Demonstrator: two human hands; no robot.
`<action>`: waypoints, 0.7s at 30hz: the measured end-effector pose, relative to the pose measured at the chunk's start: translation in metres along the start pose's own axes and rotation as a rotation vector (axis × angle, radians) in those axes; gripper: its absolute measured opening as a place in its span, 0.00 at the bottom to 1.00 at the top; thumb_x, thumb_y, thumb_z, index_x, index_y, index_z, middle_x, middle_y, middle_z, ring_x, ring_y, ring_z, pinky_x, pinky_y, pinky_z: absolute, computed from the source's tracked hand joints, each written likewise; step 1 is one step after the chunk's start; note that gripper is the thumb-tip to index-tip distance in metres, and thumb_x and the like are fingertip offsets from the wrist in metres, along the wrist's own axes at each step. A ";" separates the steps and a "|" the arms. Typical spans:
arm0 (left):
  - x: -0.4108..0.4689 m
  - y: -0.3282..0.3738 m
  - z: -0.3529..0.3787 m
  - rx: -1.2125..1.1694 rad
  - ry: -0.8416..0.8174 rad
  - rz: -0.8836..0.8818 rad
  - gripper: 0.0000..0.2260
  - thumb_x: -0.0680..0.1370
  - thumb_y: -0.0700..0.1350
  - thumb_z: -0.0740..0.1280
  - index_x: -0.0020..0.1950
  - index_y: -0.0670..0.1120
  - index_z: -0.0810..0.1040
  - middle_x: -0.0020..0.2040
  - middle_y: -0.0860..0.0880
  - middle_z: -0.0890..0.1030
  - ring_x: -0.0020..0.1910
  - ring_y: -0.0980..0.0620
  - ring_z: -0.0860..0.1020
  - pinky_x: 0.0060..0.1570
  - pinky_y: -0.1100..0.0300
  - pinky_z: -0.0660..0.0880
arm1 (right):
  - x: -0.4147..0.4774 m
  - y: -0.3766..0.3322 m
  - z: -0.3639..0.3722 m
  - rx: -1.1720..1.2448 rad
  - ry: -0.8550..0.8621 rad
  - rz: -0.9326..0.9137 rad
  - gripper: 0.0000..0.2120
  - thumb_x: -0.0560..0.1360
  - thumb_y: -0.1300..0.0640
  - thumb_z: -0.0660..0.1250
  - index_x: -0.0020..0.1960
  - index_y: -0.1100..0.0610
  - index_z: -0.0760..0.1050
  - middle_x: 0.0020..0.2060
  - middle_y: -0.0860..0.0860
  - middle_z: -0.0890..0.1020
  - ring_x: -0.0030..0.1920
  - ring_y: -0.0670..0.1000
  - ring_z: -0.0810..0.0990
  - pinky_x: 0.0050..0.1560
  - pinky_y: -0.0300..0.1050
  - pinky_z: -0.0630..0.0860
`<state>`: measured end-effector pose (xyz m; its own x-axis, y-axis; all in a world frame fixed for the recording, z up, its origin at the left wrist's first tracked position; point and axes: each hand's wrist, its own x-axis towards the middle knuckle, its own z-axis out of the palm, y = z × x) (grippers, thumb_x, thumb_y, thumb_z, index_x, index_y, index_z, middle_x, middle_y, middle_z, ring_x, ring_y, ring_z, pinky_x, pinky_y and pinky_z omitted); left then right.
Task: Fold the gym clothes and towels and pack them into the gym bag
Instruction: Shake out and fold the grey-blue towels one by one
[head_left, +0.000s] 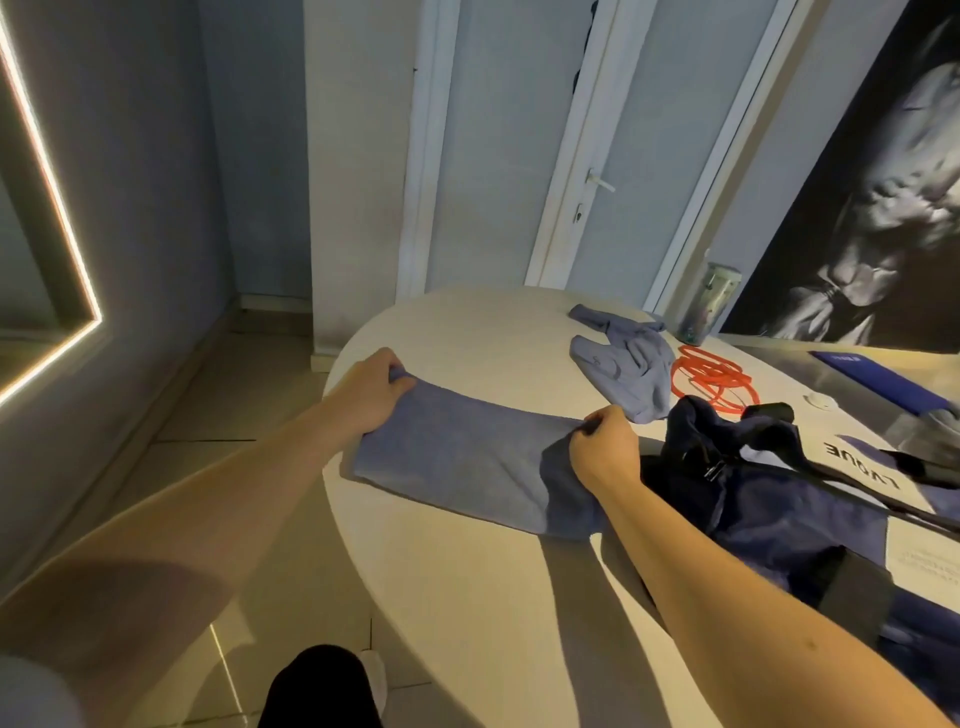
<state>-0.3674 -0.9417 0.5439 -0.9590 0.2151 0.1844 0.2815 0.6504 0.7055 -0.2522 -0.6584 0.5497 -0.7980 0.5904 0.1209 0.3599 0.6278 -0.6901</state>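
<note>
Together, left hand (370, 392), right hand (605, 453) pinch blue towel (457, 460), upside-down lettering (862, 465) "LAQUE"

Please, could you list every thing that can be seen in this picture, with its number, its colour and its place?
towel: one, blue, flat on the middle of the table
garment: one, light blue, crumpled, far side of the table
coiled cord: one, red-orange, right of the garment
gym bag: one, navy with black straps, right of the towel
tumbler: one, greyish, far edge of the table
table: one, white, under everything
door: one, white, behind the table
poster: one, black and white, right wall
left hand: one, grips the towel's left end
right hand: one, pinches the towel's right end
</note>
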 end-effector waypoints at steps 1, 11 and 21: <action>0.008 -0.003 0.004 0.024 -0.010 0.002 0.06 0.83 0.50 0.64 0.53 0.49 0.74 0.47 0.50 0.78 0.47 0.49 0.77 0.49 0.52 0.75 | 0.010 0.001 0.005 -0.017 -0.007 0.030 0.05 0.82 0.60 0.61 0.58 0.59 0.71 0.47 0.56 0.77 0.46 0.56 0.76 0.45 0.49 0.74; 0.033 -0.030 0.025 0.138 -0.022 -0.045 0.05 0.83 0.50 0.64 0.53 0.49 0.75 0.49 0.48 0.81 0.44 0.49 0.78 0.50 0.50 0.77 | 0.043 0.013 0.029 -0.012 -0.039 0.143 0.12 0.81 0.58 0.67 0.64 0.59 0.75 0.56 0.59 0.81 0.49 0.58 0.77 0.52 0.51 0.77; -0.022 0.013 0.046 0.526 -0.095 0.271 0.22 0.84 0.54 0.59 0.73 0.42 0.70 0.72 0.42 0.72 0.70 0.42 0.70 0.69 0.48 0.67 | 0.002 0.006 0.044 -0.398 -0.154 -0.505 0.23 0.84 0.46 0.57 0.74 0.56 0.68 0.77 0.57 0.65 0.75 0.61 0.64 0.75 0.58 0.63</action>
<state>-0.3409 -0.9047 0.5170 -0.8509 0.4717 0.2313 0.5165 0.8315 0.2043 -0.2723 -0.6757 0.5143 -0.9650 0.1137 0.2364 0.0512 0.9654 -0.2556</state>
